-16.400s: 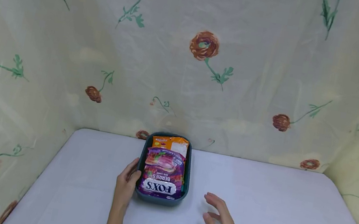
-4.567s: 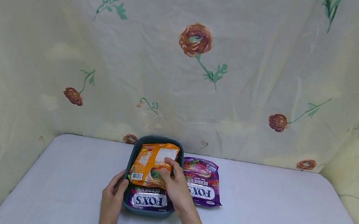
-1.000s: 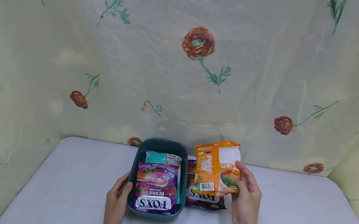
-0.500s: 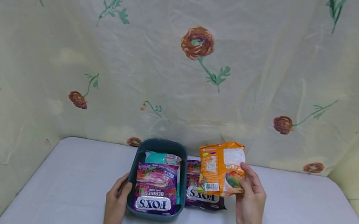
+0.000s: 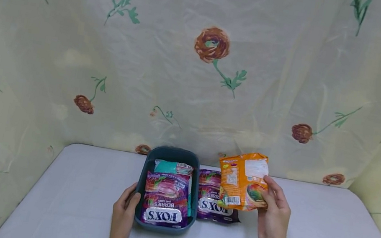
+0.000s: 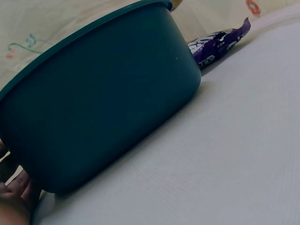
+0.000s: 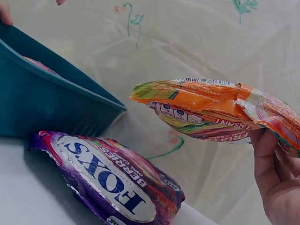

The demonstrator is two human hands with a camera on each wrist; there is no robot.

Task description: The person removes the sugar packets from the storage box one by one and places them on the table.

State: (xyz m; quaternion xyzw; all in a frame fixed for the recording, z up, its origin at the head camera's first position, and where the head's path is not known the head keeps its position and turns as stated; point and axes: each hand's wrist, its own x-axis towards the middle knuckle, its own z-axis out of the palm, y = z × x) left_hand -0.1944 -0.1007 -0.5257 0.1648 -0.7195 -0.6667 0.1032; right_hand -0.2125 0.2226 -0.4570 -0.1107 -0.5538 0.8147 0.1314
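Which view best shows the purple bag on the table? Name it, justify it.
Right wrist: the purple bag appears large, its FOX'S lettering readable. Head: the orange bag partly covers it. Left wrist: only part shows beyond the bin.

Teal tub [image 6: 103, 98] on white surface [image 6: 211, 154], left grip [image 6: 15, 199] at lower left, purple packet [image 6: 219, 47] beyond.

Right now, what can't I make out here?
- Head: much of the teal packet, under the boxed purple packet.
- Head: part of the other purple packet, behind the orange packet.
- Left wrist: contents of the box, behind its wall.
- Left wrist: the left hand, partly cut off by frame edge.
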